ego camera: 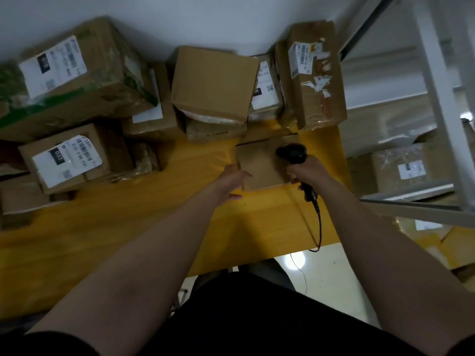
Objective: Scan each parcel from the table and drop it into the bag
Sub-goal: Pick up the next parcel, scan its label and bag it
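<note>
A small flat brown cardboard parcel [261,164] lies on the yellow table [128,227], near its right end and just in front of the stacked boxes. The left hand [232,182] reaches to the parcel's near-left corner with fingers stretched out onto the top and the thumb spread wide toward the near edge; it touches the parcel but has not closed round it. The right hand [307,172] is wrapped tight round the grip of a black handheld barcode scanner [291,152], whose head hangs over the parcel's far-right part; its dark coiled cable [319,222] runs off the table's near edge. Behind stand a large box with green tape and a white label [77,73], a plain brown carton [213,80] and a tall box with a torn label [317,78]. The picture is blurred by motion.
</note>
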